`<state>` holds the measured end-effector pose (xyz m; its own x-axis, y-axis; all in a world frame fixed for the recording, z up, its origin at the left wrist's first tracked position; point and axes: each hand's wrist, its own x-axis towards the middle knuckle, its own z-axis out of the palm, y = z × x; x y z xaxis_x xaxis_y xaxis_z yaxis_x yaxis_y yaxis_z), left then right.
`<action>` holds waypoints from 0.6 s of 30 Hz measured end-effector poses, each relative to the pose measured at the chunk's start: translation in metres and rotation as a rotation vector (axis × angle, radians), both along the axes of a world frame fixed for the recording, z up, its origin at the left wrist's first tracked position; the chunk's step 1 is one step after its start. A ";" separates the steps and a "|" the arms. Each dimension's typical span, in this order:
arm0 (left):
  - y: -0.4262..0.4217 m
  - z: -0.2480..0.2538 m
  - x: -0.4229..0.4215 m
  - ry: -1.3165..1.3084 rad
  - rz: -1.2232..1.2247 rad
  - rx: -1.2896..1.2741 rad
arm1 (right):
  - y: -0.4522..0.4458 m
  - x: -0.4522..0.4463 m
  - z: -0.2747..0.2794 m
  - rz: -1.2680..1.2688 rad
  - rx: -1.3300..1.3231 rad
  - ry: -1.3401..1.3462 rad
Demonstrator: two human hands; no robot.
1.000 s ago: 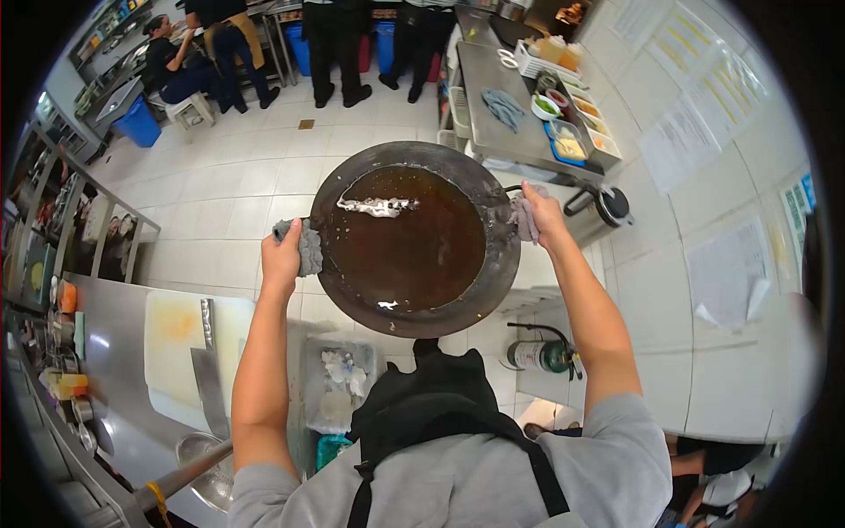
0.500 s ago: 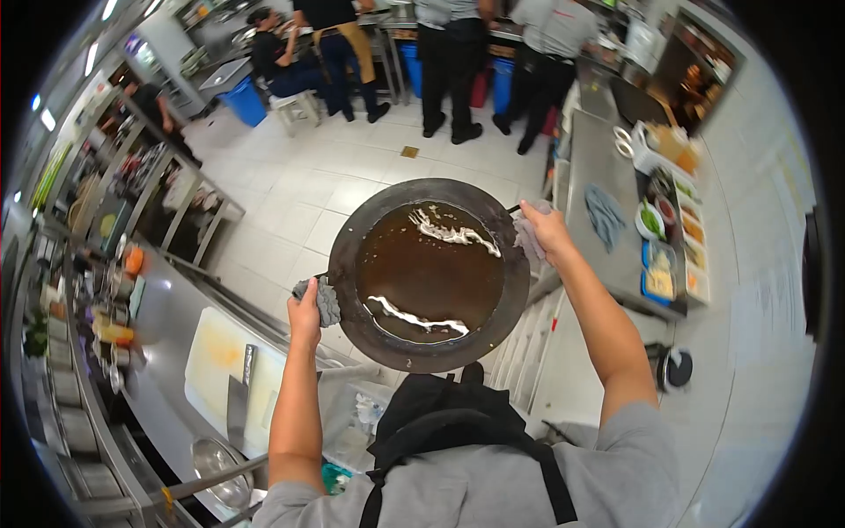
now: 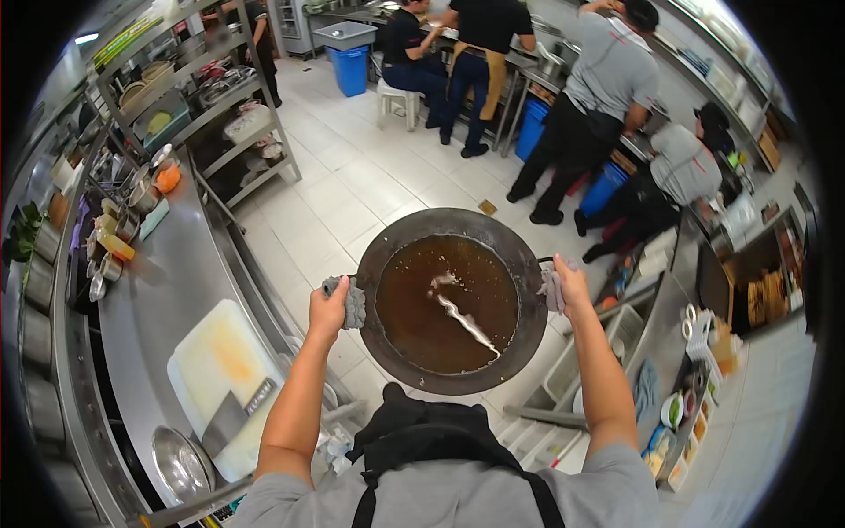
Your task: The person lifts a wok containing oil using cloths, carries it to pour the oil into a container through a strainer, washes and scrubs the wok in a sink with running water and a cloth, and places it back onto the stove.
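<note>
A dark, wide wok (image 3: 449,374) hangs in the air in front of my apron, over the tiled floor. Brown liquid (image 3: 440,326) fills its middle, with bright light reflected on the surface. My left hand (image 3: 328,308) is closed round the wok's left handle with a grey cloth (image 3: 354,305) folded in between. On the other side, my right hand (image 3: 570,283) grips the right handle through a second greyish cloth (image 3: 552,290). The wok is held roughly level between both hands.
On the left steel counter (image 3: 211,264) lie a white cutting board (image 3: 202,352), a cleaver (image 3: 231,418) and metal bowls (image 3: 180,464). A shelf rack (image 3: 255,132) stands ahead left. Several people work along the far counter. Ingredient containers (image 3: 673,411) line the right counter.
My view has turned to the left, so the left counter and rack show more. The wok has swung with me, still in both hands, and its liquid's reflections have shifted.
</note>
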<state>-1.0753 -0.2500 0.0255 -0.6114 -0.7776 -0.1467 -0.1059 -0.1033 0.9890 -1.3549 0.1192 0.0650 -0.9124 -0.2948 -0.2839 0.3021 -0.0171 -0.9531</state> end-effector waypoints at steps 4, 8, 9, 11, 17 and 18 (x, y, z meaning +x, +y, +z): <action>-0.046 0.008 -0.035 -0.013 0.033 0.024 | -0.063 -0.044 -0.003 0.000 -0.004 -0.019; -0.106 -0.010 -0.065 0.007 0.135 0.017 | -0.140 -0.102 -0.006 0.070 -0.060 -0.018; -0.116 -0.012 -0.070 0.038 0.160 0.047 | -0.157 -0.118 -0.011 0.096 -0.068 -0.026; -0.138 -0.018 -0.086 0.020 0.197 0.018 | -0.198 -0.150 -0.008 0.134 -0.060 -0.003; -0.192 -0.004 -0.133 0.073 0.396 0.100 | -0.314 -0.234 -0.008 0.250 0.095 -0.013; -0.208 -0.008 -0.136 0.030 0.373 0.080 | -0.331 -0.247 -0.010 0.280 0.101 -0.009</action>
